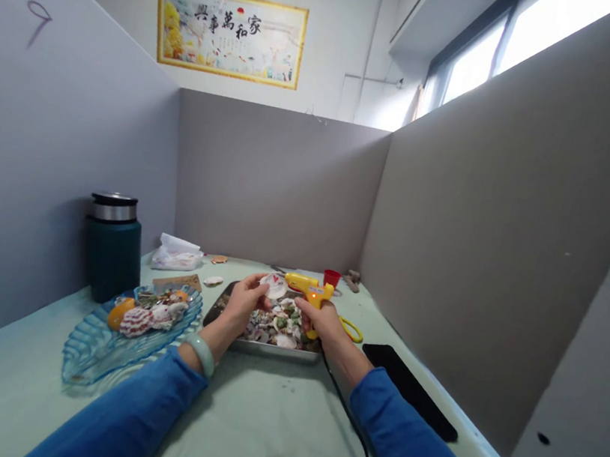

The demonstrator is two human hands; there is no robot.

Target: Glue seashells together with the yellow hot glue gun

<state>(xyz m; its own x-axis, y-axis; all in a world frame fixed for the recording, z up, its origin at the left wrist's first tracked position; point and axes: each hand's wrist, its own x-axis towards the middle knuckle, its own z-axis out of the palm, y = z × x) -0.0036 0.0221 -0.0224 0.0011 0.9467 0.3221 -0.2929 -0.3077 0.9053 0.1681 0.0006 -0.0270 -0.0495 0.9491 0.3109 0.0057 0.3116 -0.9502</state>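
Observation:
My left hand (pixel 242 304) is closed on a small white shell (pixel 276 286), held up above a metal tray (pixel 260 346) full of mixed shells. My right hand (pixel 322 322) grips a yellow glue gun (pixel 309 287) by its handle, with the nozzle pointing left at the shell. A small light glows on the gun's body. Its black cord (pixel 354 432) runs back along the table toward me. Both sleeves are blue, and a pale green bangle (pixel 202 354) sits on my left wrist.
A blue glass dish (pixel 94 354) with shells and orange pieces sits at the left. Behind it stand a dark green flask (pixel 111 247) and a white plastic bag (pixel 176 254). A black phone (pixel 410 389) lies at the right. A red cup (pixel 331 278) stands beyond the tray. Grey partitions enclose the table.

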